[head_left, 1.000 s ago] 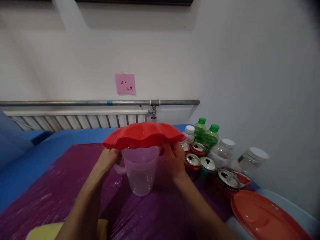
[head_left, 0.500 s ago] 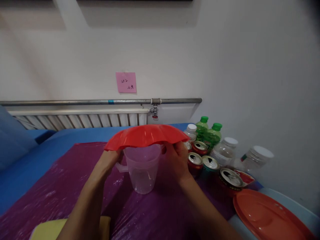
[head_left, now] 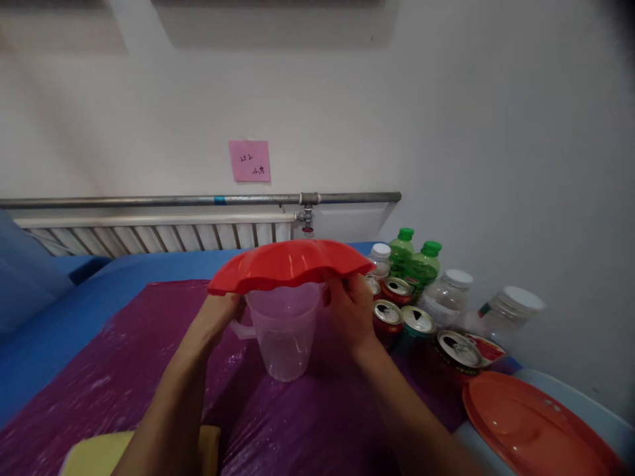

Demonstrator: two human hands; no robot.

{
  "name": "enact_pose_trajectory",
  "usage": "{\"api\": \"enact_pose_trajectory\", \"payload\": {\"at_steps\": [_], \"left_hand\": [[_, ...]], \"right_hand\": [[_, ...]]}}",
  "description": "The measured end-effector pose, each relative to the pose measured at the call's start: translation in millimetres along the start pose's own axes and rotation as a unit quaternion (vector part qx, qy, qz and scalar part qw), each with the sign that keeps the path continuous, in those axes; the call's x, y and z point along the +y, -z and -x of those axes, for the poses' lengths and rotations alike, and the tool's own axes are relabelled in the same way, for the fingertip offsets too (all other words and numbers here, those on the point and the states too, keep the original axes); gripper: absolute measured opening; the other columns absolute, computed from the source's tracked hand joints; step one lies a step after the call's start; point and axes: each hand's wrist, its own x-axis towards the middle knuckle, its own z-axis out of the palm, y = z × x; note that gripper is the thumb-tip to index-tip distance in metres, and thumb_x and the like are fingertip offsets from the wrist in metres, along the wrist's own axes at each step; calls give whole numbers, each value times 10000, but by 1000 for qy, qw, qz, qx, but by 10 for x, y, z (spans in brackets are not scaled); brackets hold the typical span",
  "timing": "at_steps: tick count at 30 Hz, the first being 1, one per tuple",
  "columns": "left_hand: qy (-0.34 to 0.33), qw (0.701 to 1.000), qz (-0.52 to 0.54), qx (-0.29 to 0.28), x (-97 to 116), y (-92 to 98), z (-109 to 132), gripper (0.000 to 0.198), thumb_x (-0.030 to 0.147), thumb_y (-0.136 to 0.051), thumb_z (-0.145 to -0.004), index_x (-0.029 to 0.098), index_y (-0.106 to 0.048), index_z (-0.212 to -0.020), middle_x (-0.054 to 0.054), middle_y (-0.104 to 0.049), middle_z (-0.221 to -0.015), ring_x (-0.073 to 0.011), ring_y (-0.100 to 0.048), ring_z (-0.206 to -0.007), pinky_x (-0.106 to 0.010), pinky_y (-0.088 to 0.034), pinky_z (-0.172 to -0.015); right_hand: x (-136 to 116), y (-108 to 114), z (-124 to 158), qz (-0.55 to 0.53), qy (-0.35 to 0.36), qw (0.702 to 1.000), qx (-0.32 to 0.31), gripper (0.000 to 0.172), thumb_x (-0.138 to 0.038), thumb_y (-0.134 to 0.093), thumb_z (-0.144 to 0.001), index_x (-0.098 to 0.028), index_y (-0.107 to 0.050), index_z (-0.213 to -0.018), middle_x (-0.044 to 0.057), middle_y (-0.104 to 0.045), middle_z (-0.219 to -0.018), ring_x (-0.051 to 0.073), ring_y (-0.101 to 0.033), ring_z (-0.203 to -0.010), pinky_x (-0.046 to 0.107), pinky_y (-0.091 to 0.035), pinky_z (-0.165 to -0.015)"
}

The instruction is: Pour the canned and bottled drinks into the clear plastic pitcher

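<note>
A red, glossy, wavy-edged piece point(head_left: 292, 264), seemingly of soft plastic, bows upward above a clear plastic measuring jug point(head_left: 285, 344). My left hand point(head_left: 223, 314) grips its left end from below, near the jug's handle, with the fingers mostly hidden. At the other end my right hand point(head_left: 350, 304) pinches its right edge, thumb up against the underside. The jug stands upright on a purple plastic sheet point(head_left: 124, 370), and the red piece covers part of its rim from view. Whether the two touch I cannot tell.
To the right stand opened drink cans point(head_left: 417, 322), green-capped bottles point(head_left: 424, 264) and white-lidded clear jars point(head_left: 446, 294). An orange-red lid point(head_left: 536, 423) lies on a pale blue tub point(head_left: 595, 403) at front right. A folded yellow cloth point(head_left: 99, 455) is under my left forearm.
The red piece has risen slightly and tipped a little, with its far edge higher. Both hands keep hold of it; the jug has stayed in place.
</note>
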Motion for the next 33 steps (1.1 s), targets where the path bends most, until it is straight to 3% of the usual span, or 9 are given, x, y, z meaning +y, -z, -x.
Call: {"api": "enact_pose_trajectory", "payload": {"at_steps": [14, 25, 33], "left_hand": [[-2, 1000, -6, 1, -23, 7, -13, 357, 542, -429, -658, 231, -370, -493, 0, -408, -421, -123, -380, -429, -241, -294, -428], [-9, 1000, -2, -14, 32, 10, 5, 360, 583, -435, -657, 235, -416, -567, 17, -400, -402, -127, -365, -410, -247, -288, -413], [-3, 1000, 10, -6, -62, 14, -29, 339, 549, -472, -656, 227, -426, -558, 19, -422, -419, -127, -385, -433, -242, -311, -428]], "right_hand": [[-16, -25, 3, -2, 3, 1000, -4, 238, -381, -584, -811, -209, -533, -654, -67, -498, -479, 94, -446, -421, 224, -355, -428], [31, -24, 4, -3, -1, 1000, 5, 191, -359, -587, -801, -205, -547, -695, -71, -514, -481, 96, -461, -415, 223, -360, -427], [-34, -1, 9, 20, 3, 1000, 6, 245, -367, -596, -811, -198, -551, -639, -64, -507, -483, 94, -458, -443, 229, -366, -467]]}}
